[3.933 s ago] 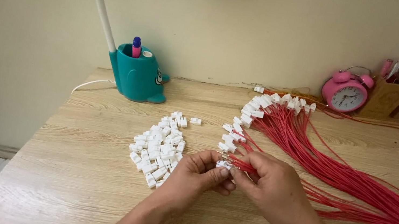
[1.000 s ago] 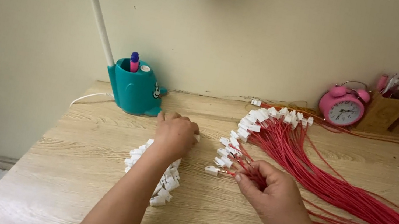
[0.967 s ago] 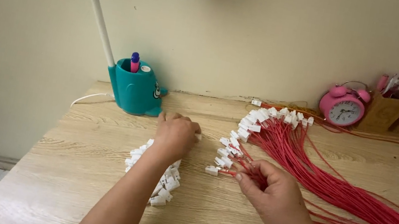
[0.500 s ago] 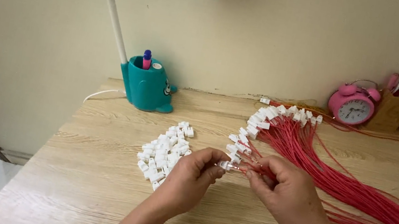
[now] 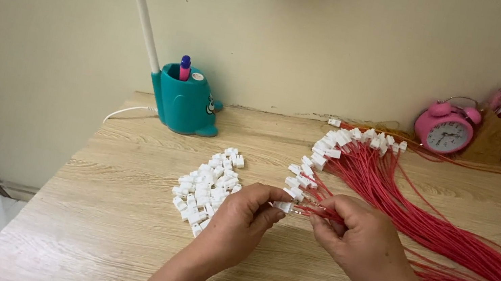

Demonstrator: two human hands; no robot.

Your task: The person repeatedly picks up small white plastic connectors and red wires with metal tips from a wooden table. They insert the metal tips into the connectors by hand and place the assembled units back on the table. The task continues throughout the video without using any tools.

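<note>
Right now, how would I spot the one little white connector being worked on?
Start at the teal desk lamp on the wooden table and come forward past the loose pile of white connectors. The white connector is pinched in the left hand, meeting red wire held by the right hand, unlike those lying loose.

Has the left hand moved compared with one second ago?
Yes. The left hand left the pile of white connectors and went right to meet the right hand at the red wires.
</note>
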